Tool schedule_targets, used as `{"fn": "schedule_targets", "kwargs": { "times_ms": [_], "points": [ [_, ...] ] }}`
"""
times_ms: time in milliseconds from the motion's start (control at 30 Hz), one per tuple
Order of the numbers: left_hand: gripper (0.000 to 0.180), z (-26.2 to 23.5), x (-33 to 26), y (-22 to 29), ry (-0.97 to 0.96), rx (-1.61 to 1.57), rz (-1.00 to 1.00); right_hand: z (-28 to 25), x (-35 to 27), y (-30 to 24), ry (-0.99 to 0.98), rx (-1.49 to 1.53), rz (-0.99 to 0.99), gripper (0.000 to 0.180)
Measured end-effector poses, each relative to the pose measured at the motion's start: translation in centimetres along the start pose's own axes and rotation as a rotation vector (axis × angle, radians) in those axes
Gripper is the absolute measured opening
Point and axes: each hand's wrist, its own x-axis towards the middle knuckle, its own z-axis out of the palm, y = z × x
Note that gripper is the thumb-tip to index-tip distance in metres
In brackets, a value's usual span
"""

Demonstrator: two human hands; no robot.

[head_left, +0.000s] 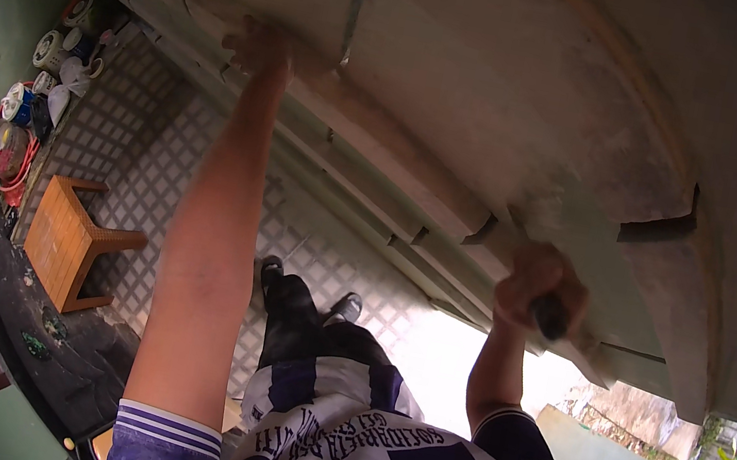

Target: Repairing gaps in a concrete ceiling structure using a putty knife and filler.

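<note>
- Head view, risks: The black-handled hand tool [551, 316] could skid along the stepped moulding [394, 139] and mark its face; a poor angle or uneven pressure would be the cause.
- A loosened grip could let the tool drop toward the black shoes [347, 308], which show below and to the left of the right hand [533, 277].
- The ledge edge beside the left hand [265, 47] could scrape its fingers, should that hand slide while bearing weight.
- Head view, hands: The right hand is curled closed around the dark handle, close against the moulding; its blurred outline and the angle hide the tool's working end, so its exact kind cannot be told.
- The left hand rests against the same moulding, up and to the left of the right hand; its fingers look spread and it grips no visible tool.
- Below and to the left of the left hand stands an orange-brown stool [63, 240].
</note>
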Motion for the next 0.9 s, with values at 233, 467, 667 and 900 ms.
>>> {"fn": "schedule_targets", "kwargs": {
  "times_ms": [233, 467, 667, 900],
  "points": [
    [0.067, 1.0, 3.0, -2.7, 0.081, -0.118, -0.099, 1.0, 0.4, -1.7, -0.033, -0.197, -0.042, 0.033],
    [0.043, 0.8, 3.6, -2.5, 0.095, -0.074, -0.112, 2.8, -0.6, 0.2, -0.029, 0.043, 0.082, 0.015],
    [0.063, 0.1, 2.0, -2.2, -0.003, 0.107, 0.030, 2.2, -3.2, -5.8, 0.130, 0.319, 0.133, 0.017],
    [0.068, 0.0, -0.9, 0.5, 0.026, -0.442, -0.273, -0.1, -11.3, -11.0, 0.323, 0.328, 1.012, 0.020]
  ]
}}
